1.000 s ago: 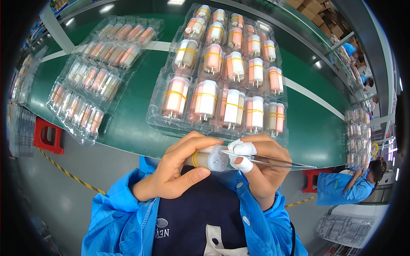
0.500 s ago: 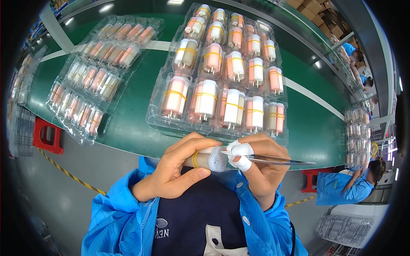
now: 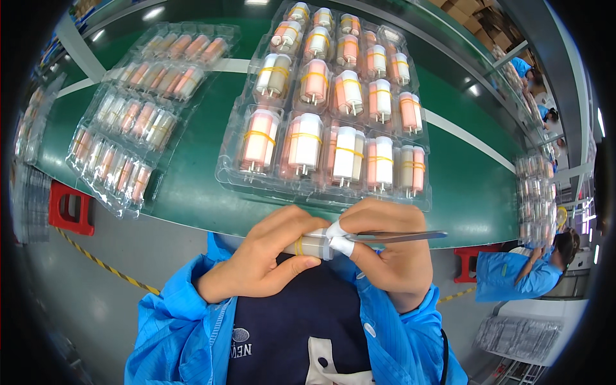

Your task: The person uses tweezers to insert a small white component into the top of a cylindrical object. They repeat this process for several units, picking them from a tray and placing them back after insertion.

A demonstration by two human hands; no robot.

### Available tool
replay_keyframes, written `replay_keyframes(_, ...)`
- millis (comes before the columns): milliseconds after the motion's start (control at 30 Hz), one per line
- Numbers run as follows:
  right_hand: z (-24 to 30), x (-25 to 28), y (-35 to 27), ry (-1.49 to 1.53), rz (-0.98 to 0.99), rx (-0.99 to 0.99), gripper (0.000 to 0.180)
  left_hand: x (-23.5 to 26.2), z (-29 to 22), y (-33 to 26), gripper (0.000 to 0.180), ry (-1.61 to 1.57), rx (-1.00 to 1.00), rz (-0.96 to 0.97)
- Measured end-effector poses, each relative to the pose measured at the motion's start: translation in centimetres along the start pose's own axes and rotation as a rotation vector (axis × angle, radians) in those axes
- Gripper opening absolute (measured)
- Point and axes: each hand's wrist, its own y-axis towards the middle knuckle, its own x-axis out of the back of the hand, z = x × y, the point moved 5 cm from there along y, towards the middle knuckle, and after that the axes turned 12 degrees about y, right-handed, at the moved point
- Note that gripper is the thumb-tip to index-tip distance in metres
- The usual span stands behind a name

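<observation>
A bundle of tube-like parts (image 3: 310,248), with a yellow band round it and a pale cap on its right end, lies sideways in my left hand (image 3: 263,253). The fingers of that hand wrap over the bundle, and its thumb presses from below. My right hand (image 3: 391,250), with white wraps on the thumb and forefinger, pinches metal tweezers (image 3: 404,237). Their back end sticks out to the right. Their tips are hidden by the wrapped fingers at the capped end, so I cannot tell whether they touch it.
Just beyond my hands, a clear plastic tray (image 3: 321,185) holds several banded bundles on the green table (image 3: 186,192). More filled trays (image 3: 125,138) lie at the left. Red stools (image 3: 72,208) stand beneath the edge. A person in blue (image 3: 507,273) is at the right.
The right hand has turned and moved closer to the bundle, its wrapped fingertips now covering the capped end. The tweezers' back end has swung up and inward. The left hand keeps its hold.
</observation>
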Motion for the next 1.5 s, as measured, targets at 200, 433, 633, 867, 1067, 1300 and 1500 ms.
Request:
replay_keyframes(200,-1.6,0.3,-0.4,0.382,-0.212,-0.063,0.011,-0.5,0.8,-0.9,0.038,-0.402,0.217,0.043)
replay_keyframes(433,-1.6,0.2,-1.5,0.638,-0.447,-0.013,0.016,-0.5,0.8,-1.2,0.060,-0.612,0.344,0.069)
replay_keyframes(633,-1.9,-0.4,-1.4,0.521,-0.371,-0.031,0.015,-0.5,0.8,-1.3,0.062,-0.648,0.356,0.062)
replay_keyframes(867,-1.8,-0.5,-1.2,0.476,-0.370,-0.004,0.014,-0.5,0.9,-1.2,0.043,-0.652,0.220,0.061)
replay_keyframes(1067,-1.7,-0.5,-1.0,0.363,-0.310,0.047,0.013,-0.5,0.9,-1.2,0.040,-0.615,0.217,0.028)
replay_keyframes(1300,-1.3,-0.4,-0.2,0.260,-0.184,0.063,0.012,-0.1,1.1,-1.2,0.037,-0.411,0.181,0.033)
replay_keyframes(1500,-0.5,0.3,-1.2,0.529,-0.300,0.175,0.018,0.1,0.2,-0.9,0.049,-0.383,0.054,-0.115)
